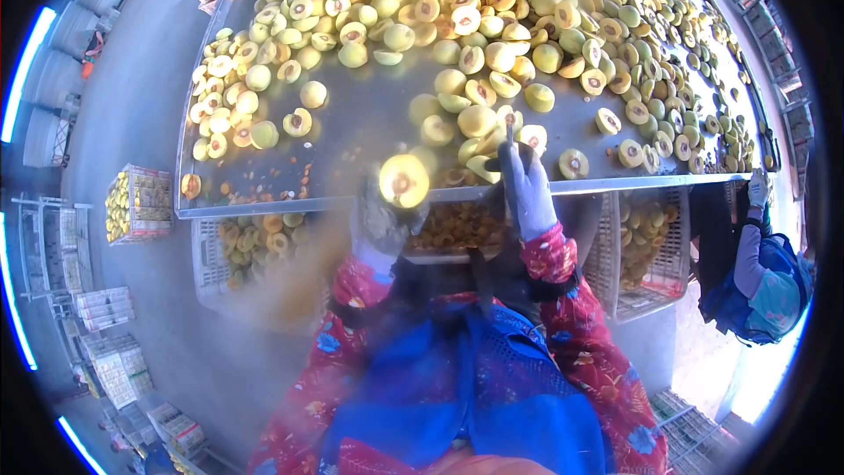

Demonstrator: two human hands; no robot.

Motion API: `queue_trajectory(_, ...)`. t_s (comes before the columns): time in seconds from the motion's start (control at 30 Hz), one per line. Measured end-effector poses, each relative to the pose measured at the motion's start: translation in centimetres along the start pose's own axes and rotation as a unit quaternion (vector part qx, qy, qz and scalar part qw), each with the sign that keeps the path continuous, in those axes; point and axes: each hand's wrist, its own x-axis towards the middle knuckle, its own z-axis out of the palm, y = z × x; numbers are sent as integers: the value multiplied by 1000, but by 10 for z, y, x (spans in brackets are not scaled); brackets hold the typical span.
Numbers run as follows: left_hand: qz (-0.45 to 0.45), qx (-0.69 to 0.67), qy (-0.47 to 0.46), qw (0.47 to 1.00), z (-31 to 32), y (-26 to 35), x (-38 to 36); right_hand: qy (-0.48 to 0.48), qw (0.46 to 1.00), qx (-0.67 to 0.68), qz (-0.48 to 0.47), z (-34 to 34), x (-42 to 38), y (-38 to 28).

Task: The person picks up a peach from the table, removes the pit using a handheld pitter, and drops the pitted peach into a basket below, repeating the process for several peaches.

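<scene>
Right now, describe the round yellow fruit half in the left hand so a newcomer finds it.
Find the grey metal table heaped with yellow-green fruit; at its near edge is the grey-gloved left hand. The round yellow fruit half there shows its cut face; unlike its neighbours on the table, it is held.

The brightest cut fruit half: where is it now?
In the head view, the fruit half is in the gloved left hand, just left of centre, by the table's near edge.

Off to your left you have stacked pale crates (119, 369) on the grey floor (176, 299) — bright light strips (28, 75) beyond; at your far right, another person (767, 288) wears blue.
</scene>
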Motion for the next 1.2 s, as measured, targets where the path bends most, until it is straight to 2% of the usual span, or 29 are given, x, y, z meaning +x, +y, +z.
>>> queue_trajectory(0.03, -44, -119, 8, 992, -1, -3, 0, -26, 995, -95, -34, -13, -1, -8)
queue_trajectory(0.07, -85, -237, 26, 967, -2, -5, -1, -50, 992, -113, -32, -19, -5, -22)
queue_trajectory(0.1, -73, -209, 70, 973, 1, -12, -4, -75, 988, -131, -30, -25, -10, -35)
queue_trajectory(0.13, -63, -179, 112, 975, 2, -18, -6, -101, 994, -4, 45, -34, -13, -58)
queue_trajectory(0.17, -23, -52, 125, 990, -2, -31, -7, -124, 977, 123, 122, -39, -17, -80)
queue_trajectory(0.2, 15, 77, 134, 988, -11, -49, -9, -134, 979, 120, 95, -38, -26, -90)
queue_trajectory(0.27, 46, 235, 106, 965, -4, -41, -14, -147, 983, 100, 51, -33, -37, -100)
queue_trajectory(0.3, 64, 310, 96, 944, -1, -36, -17, -146, 984, 95, 46, -31, -40, -101)
queue_trajectory(0.37, 137, 532, 39, 835, 12, -14, -23, -147, 985, 86, 36, -26, -49, -103)
queue_trajectory(0.4, 158, 561, 49, 811, 20, -9, -22, -133, 989, 65, 23, -24, -51, -105)
queue_trajectory(0.5, 106, 382, 64, 916, 44, 2, -20, -121, 991, 55, 25, -21, -56, -108)
queue_trajectory(0.6, 31, 422, 3, 906, 26, -3, -23, -127, 989, 72, 38, -14, -63, -104)
queue_trajectory(0.67, 2, 236, 33, 971, 42, 2, -27, -134, 987, 75, 41, -8, -68, -100)
queue_trajectory(0.73, 25, 265, 41, 963, 40, -5, -33, -142, 984, 96, 49, -6, -71, -98)
queue_trajectory(0.8, 91, 459, 27, 883, 22, -23, -36, -148, 978, 137, 62, -4, -71, -98)
queue_trajectory(0.83, 120, 528, 25, 840, 18, -27, -37, -137, 979, 144, 47, -2, -73, -97)
queue_trajectory(0.87, 140, 554, 27, 821, 20, -27, -36, -126, 980, 151, 30, 2, -73, -96)
queue_trajectory(0.9, 145, 523, 59, 838, 20, -34, -35, -115, 981, 157, 14, 4, -74, -95)
queue_trajectory(0.97, 163, 455, 121, 867, 23, -44, -34, -184, 947, 235, 121, -9, -64, -102)
queue_trajectory(1.0, 77, 291, 188, 935, 30, -48, -35, -215, 922, 272, 174, -13, -61, -105)
queue_trajectory(1.03, -13, 115, 246, 962, 37, -46, -35, -211, 931, 249, 162, -11, -62, -104)
queue_trajectory(1.13, -54, 161, 154, 973, 45, -29, -29, -183, 951, 216, 123, -3, -70, -99)
queue_trajectory(1.2, 80, 318, 104, 939, 40, -38, -30, -145, 956, 237, 92, -1, -74, -98)
